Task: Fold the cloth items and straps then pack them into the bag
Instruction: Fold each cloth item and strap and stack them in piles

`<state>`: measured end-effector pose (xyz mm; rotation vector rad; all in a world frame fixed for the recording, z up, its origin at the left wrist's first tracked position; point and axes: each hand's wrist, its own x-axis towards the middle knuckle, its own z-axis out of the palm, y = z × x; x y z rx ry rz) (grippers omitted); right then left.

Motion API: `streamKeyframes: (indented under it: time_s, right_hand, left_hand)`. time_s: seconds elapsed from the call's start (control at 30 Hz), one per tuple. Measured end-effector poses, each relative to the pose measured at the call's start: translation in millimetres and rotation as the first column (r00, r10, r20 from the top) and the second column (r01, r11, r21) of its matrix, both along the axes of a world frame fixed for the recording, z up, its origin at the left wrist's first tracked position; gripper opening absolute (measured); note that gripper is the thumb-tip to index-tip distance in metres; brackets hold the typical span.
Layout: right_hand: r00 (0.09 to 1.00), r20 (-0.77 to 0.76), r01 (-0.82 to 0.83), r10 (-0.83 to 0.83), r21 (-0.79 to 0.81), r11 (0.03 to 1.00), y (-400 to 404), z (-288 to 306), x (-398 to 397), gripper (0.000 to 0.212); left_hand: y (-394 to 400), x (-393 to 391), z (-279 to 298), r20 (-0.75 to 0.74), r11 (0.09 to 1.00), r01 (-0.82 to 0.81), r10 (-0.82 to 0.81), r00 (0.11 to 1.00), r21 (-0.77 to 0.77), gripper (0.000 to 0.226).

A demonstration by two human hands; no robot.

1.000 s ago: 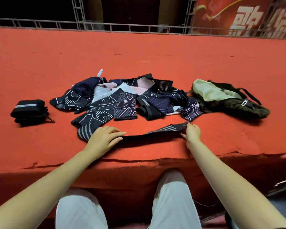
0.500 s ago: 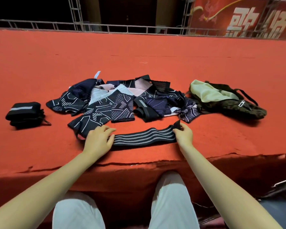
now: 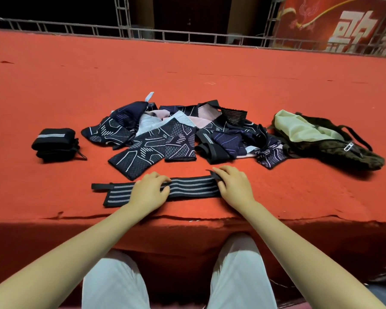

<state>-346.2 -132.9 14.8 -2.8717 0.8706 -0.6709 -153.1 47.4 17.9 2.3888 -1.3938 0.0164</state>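
Strap (image 3: 187, 187), striped, lies flat on the table (image 3: 210, 63). I see my left hand (image 3: 148, 191) pressing it, fingers relaxed; my right hand (image 3: 234, 186) pinches its end.

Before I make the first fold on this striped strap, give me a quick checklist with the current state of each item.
1. Striped strap lying flat on the red surface: ok.
2. Left hand resting on its middle: ok.
3. Right hand pinching the strap's right end: ok.
4. Strap clear of the cloth pile: ok, apart.
5. Bag open for packing: ok, its pale lining shows.
6. Folded strap at far left tidy: ok.
7. Strap's underside free of twists: cannot tell.
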Motion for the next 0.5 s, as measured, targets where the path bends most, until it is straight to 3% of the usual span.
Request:
streamKeyframes:
  time_s: [0.17, 0.27, 0.37, 0.5]
  right_hand:
    - [0.998, -0.060, 0.032, -0.035, -0.048, 0.998, 7.3, -13.6, 7.8, 0.048]
    - [0.989, -0.139, 0.060, -0.058, 0.008, 0.998, 12.6, -19.2, 7.9, 0.066]
    - [0.984, -0.179, 0.055, -0.025, 0.165, 0.985, 12.1, -16.4, 6.4, 0.083]
    - [0.999, -0.020, 0.051, -0.047, 0.376, 0.925, -3.8, -10.5, -1.5, 0.053]
  left_hand:
    - [-22.4, -17.9, -4.1, -0.071, 0.996, 0.080, -0.083, 0.994, -0.042, 0.029]
    - [-33.5, -28.0, -5.0, -0.060, 0.989, 0.124, -0.129, 0.990, -0.081, 0.032]
    - [-45.0, -40.5, -4.1, -0.044, 0.973, 0.199, -0.205, 0.978, -0.114, 0.036]
    - [-60.3, -58.5, -11.0, -0.009, 0.933, 0.327, -0.332, 0.943, -0.151, 0.035]
